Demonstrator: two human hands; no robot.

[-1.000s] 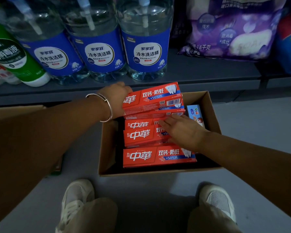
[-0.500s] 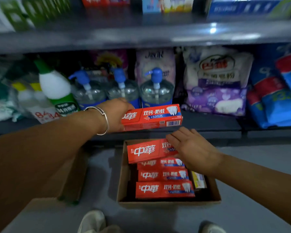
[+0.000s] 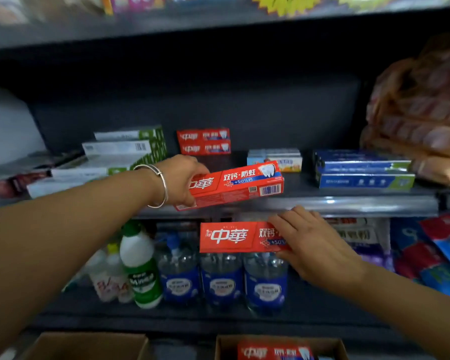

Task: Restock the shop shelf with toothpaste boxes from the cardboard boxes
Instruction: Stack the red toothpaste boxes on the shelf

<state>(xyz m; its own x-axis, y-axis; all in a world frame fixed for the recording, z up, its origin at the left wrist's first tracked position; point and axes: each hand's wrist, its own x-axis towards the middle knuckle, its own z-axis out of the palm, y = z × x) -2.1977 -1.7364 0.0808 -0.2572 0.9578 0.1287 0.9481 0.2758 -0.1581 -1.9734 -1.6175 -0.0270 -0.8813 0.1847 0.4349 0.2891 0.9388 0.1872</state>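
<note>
Both toothpaste boxes are now riding up at shelf height, where half a second ago they were just above the cardboard box (image 3: 281,345) on the floor.

I am holding the upper red box (image 3: 240,187) in my left hand (image 3: 179,180), thumb under and fingers curled round its left end; its long side is tilting slightly, right end higher, and it is hovering just over the front lip of the toothpaste shelf (image 3: 330,202). My right hand (image 3: 312,245) is gripping the right end of the lower red box (image 3: 234,237), which is hanging level below that lip, in front of the blue-labelled bottles (image 3: 221,281).

Progress, as I judge it: two red boxes are already lying stacked at the back of the shelf (image 3: 204,141), beyond my left hand, so stocking is under way but far from finished. At least one more red box is showing in the cardboard box below my right wrist; how many lie under it I cannot tell.

Room: dark bare shelf is lying open beyond my left fingers, between the green-and-white boxes (image 3: 125,152) to the left and the small pale-blue boxes (image 3: 274,158) to the right. Blue boxes (image 3: 361,172) are sitting further right. The metal lip is the edge to clear; the lower box is needing to rise over it before going in.
</note>
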